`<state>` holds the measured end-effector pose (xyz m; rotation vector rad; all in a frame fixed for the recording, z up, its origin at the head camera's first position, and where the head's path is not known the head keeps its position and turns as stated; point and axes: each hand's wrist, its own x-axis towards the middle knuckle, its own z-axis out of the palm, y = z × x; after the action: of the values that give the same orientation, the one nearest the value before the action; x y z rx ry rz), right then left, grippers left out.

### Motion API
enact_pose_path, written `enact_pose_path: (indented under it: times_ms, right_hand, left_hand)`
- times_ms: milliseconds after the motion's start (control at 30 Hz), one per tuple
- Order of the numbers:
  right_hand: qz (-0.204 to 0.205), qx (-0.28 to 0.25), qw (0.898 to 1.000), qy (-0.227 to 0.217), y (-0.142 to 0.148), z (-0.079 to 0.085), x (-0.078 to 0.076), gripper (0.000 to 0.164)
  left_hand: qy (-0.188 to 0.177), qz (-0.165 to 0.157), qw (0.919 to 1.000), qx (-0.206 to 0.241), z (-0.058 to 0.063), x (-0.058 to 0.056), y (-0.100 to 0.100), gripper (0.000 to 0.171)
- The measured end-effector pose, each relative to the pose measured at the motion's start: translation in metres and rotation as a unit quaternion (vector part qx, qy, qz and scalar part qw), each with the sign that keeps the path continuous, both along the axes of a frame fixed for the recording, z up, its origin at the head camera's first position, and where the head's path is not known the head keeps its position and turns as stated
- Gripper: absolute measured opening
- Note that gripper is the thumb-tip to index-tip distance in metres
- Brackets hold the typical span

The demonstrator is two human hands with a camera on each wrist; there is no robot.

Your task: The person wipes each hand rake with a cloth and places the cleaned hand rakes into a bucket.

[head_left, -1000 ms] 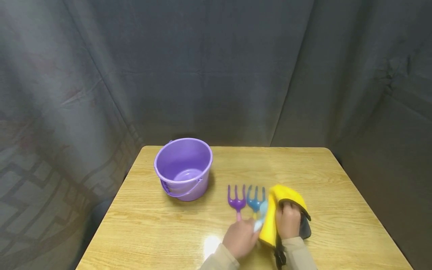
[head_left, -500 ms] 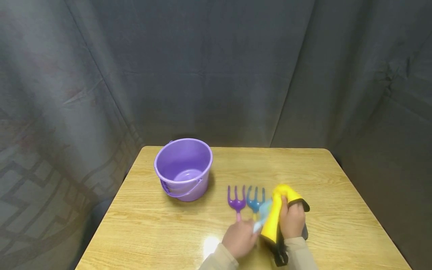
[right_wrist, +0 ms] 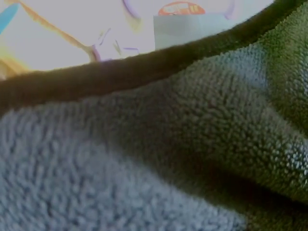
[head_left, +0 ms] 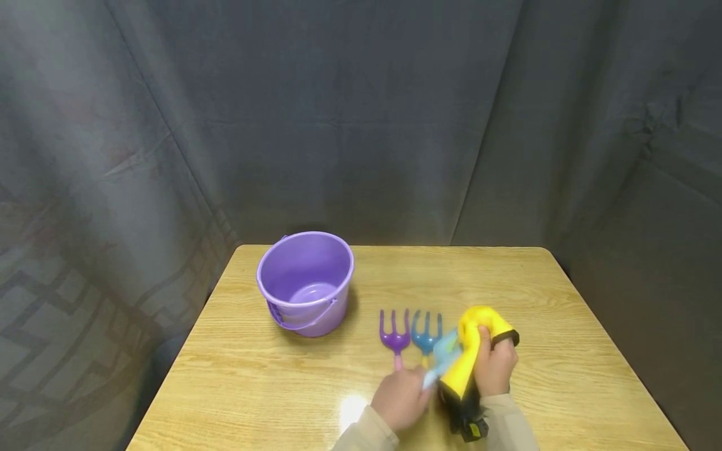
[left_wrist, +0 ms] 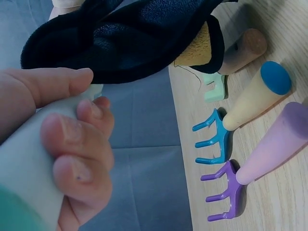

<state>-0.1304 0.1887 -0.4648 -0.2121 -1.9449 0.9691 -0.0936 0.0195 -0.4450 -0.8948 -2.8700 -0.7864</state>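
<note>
My left hand (head_left: 399, 401) grips the pale handle (left_wrist: 29, 154) of a toy garden tool, its fingers curled round it in the left wrist view. The tool's light-blue head (head_left: 444, 357) is blurred and partly covered by a cloth. My right hand (head_left: 495, 369) holds that cloth (head_left: 464, 369), yellow on one side and dark grey on the other with a dark edging, bunched beside the tool's head. Dark plush fabric (right_wrist: 120, 144) fills most of the right wrist view. Left of the cloth, a purple toy fork (head_left: 395, 339) and a blue toy fork (head_left: 426, 341) lie side by side.
A purple bucket (head_left: 307, 313) stands upright at the back left of the wooden table (head_left: 254, 388), its handle hanging down in front. In the left wrist view, a pale green tool head (left_wrist: 215, 87) with a brown handle (left_wrist: 248, 48) lies beyond the blue fork. Grey curtains (head_left: 361, 125) surround the table.
My right hand has turned and shifted slightly, its thumb now showing over the cloth, which is more bunched. More of the tool's light-blue head shows. My left hand stays in nearly the same place.
</note>
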Motion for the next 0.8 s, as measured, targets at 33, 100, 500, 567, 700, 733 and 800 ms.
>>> enact_pose_path:
  times_ms: [33, 100, 500, 567, 700, 733, 800]
  right_hand:
    - [-0.002, -0.003, 1.000, 0.000, 0.0002, 0.0000, 0.0000, 0.019]
    - [-0.001, -0.009, 1.000, 0.002, 0.0005, -0.0002, 0.0000, 0.020]
    - [0.000, -0.080, 0.997, -0.007, 0.0018, 0.0047, 0.0013, 0.023]
    - [-0.003, -0.091, 0.996, -0.007, 0.0017, 0.0058, 0.0018, 0.024]
    - [-0.008, -0.109, 0.994, -0.010, 0.0021, 0.0065, 0.0019, 0.025]
    - [-0.009, -0.113, 0.994, -0.011, 0.0021, 0.0067, 0.0019, 0.025]
    - [-0.009, -0.122, 0.992, -0.012, 0.0025, 0.0072, 0.0018, 0.025]
  left_hand:
    - [0.001, 0.000, 1.0000, -0.001, 0.0001, 0.0000, 0.0000, 0.015]
    - [0.003, 0.000, 1.0000, -0.003, 0.0002, 0.0003, 0.0000, 0.016]
    - [-0.032, 0.003, 0.9995, 0.001, -0.0011, 0.0006, 0.0005, 0.018]
    - [-0.043, 0.004, 0.9991, 0.001, -0.0011, 0.0009, 0.0004, 0.019]
    - [-0.049, 0.004, 0.9988, -0.002, -0.0015, 0.0012, 0.0000, 0.021]
    - [-0.049, 0.004, 0.9988, -0.001, -0.0016, 0.0011, -0.0002, 0.020]
    - [-0.047, 0.004, 0.9989, -0.002, -0.0018, 0.0009, -0.0005, 0.020]
